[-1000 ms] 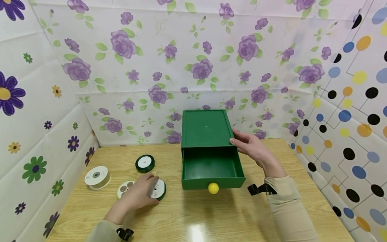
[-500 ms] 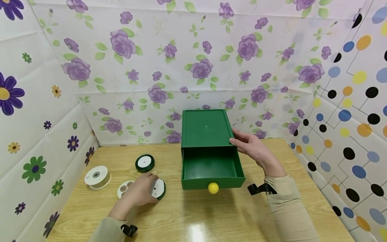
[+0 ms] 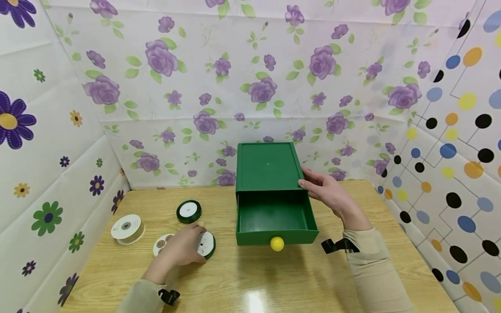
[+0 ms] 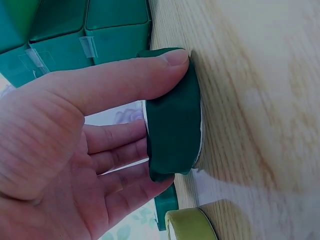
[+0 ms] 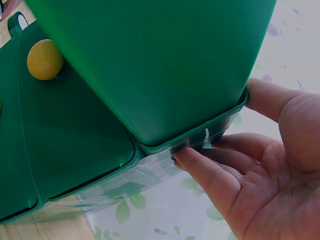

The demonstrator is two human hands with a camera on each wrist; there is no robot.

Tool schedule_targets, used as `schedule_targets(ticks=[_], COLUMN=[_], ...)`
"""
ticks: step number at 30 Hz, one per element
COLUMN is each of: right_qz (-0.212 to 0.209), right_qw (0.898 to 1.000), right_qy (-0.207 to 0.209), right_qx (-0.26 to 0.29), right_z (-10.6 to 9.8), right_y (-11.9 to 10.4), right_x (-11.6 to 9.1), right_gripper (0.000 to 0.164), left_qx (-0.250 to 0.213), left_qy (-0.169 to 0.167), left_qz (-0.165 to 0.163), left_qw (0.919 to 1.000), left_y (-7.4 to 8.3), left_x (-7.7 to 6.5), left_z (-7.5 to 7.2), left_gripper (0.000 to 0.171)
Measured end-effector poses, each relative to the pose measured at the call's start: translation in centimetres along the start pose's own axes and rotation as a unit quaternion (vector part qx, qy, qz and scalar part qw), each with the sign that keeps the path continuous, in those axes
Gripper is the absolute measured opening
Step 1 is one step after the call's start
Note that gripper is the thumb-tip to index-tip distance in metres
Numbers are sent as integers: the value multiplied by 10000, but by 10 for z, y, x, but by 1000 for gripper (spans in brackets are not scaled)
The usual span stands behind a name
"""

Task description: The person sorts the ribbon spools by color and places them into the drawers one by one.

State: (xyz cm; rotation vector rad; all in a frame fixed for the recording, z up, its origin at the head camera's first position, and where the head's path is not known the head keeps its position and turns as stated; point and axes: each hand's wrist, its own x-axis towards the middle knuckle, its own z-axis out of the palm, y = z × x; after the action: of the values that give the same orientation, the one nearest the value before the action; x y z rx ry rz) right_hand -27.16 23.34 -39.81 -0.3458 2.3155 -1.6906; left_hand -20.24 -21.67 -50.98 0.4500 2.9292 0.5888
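Observation:
In the head view my left hand grips a spool of dark green ribbon with a white printed face, on the wooden table. The left wrist view shows the thumb across one side of the ribbon spool and the fingers at its opposite side. My right hand holds the top right edge of a green drawer cabinet, thumb over the top edge and fingers along the side wall. Its top drawer, with a yellow knob, is pulled out and has nothing in it.
Left of the cabinet stand another dark green ribbon spool, a beige spool, and a white-faced spool partly behind my left hand. Lower drawers are closed in the right wrist view. Patterned cloth walls border the table.
My left wrist and forearm have swung a little to the right, while the fingers stay on the spool. The right hand and cabinet keep their place; the head view shifts slightly.

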Motion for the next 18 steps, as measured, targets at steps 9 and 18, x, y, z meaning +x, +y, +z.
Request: schedule_targets(ticks=[9,18], right_qz=[-34,-23], right_qw=[10000,10000], right_qy=[-4,1], right_qx=[-1,-27], right_z=[-1,-1], right_y=[1,3], right_x=[0,2], right_gripper=[81,81], left_qx=[-9,-78], left_qy=[-10,-57], left_qz=[1,-111], left_qw=[10000,9999], left_y=[-2,-2], left_x=[2,1], left_z=[0,1], left_gripper=[83,83])
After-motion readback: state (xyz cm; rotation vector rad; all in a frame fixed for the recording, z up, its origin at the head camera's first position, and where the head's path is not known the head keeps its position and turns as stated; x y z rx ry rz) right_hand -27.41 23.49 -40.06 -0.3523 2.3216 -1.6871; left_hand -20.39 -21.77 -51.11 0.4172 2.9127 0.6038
